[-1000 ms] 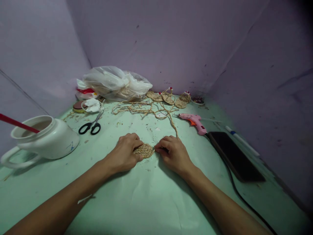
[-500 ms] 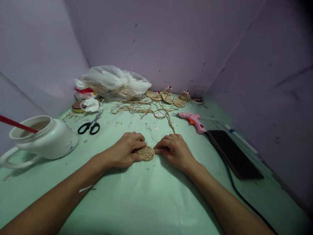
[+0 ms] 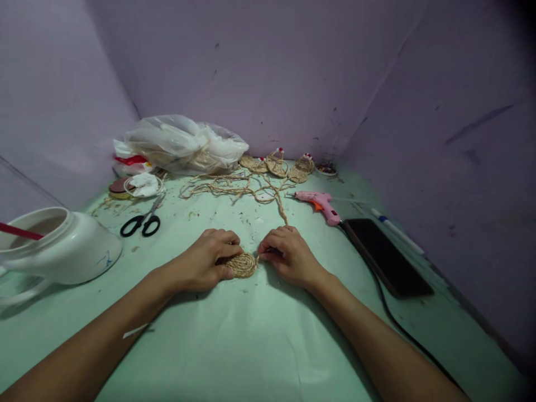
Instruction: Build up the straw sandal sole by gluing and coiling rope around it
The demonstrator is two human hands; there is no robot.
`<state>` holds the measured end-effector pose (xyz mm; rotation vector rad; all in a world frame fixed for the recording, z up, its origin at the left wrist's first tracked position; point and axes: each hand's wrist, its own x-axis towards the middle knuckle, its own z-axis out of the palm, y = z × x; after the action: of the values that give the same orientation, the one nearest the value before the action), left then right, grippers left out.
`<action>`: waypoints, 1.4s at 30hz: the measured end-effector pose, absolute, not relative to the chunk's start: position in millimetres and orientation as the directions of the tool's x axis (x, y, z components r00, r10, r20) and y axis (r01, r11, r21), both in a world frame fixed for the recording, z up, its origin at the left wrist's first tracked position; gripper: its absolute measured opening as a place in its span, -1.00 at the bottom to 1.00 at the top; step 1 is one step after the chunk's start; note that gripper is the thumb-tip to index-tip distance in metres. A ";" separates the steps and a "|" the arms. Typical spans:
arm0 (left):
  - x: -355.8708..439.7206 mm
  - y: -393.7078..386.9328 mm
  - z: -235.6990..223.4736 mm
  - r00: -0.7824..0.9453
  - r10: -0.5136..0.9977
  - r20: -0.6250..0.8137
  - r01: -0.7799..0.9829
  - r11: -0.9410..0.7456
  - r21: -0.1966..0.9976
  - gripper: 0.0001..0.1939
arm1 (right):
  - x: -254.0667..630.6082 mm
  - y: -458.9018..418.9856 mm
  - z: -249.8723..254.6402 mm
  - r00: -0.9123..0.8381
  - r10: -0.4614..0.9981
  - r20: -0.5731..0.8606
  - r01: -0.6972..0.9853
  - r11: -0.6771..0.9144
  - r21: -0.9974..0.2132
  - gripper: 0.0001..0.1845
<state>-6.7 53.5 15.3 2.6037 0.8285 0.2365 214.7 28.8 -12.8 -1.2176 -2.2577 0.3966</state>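
Note:
On the green tabletop lies a flat oval coil of braided straw cord (image 3: pixel 243 265). My left hand (image 3: pixel 209 258) is closed on its left side, thumb at the near edge and fingers over the far edge, hiding that end. At the coil's right edge, my right hand (image 3: pixel 287 254) pinches the braided cord (image 3: pixel 282 207), which leaves the coil there. From behind my right hand the cord runs away to a loose tangle at the back. The right fingertips are close to the coil's edge, and the pinched piece is mostly hidden.
A pink glue gun (image 3: pixel 320 205) and a phone (image 3: pixel 385 254) lie on the right, with a pen (image 3: pixel 397 231) beyond. Scissors (image 3: pixel 142 223) and a white pot (image 3: pixel 84 245) are on the left. Small woven slippers (image 3: pixel 300 169) and a plastic bag (image 3: pixel 184 145) line the back wall.
The whole view has shifted, so things sit further left in the picture. My right fingers have tilted slightly upward with the cord at the coil's edge; my left hand keeps its hold.

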 end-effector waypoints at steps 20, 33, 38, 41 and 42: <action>-1.7 56.3 27.0 0.841 0.540 0.015 0.487 -0.770 0.412 -0.82 | 207.9 33.9 -7.8 -0.351 0.906 0.235 0.748 0.422 -0.513 -0.92; 1.2 42.6 23.9 0.562 0.793 0.234 0.657 -0.600 0.457 -0.63 | 213.1 15.2 -3.8 -0.336 0.927 0.166 0.736 0.368 -0.569 -0.90; 11.8 30.6 28.3 0.215 0.974 -0.068 0.944 -0.189 0.269 -0.69 | 208.5 12.0 -1.2 -0.347 0.925 0.153 0.729 0.369 -0.576 -0.91; 21.3 22.8 25.7 0.237 0.967 -0.096 0.956 -0.215 0.200 -0.64 | 205.5 9.3 0.6 -0.376 0.915 0.147 0.715 0.388 -0.582 -0.93; 23.5 21.6 24.1 0.257 0.963 -0.083 0.950 -0.236 0.204 -0.63 | 205.1 8.6 1.0 -0.374 0.916 0.144 0.714 0.384 -0.585 -0.93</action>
<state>23.5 21.6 24.1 2.3130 1.7925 0.0875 205.1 8.6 1.0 -1.4025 -2.1993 0.6039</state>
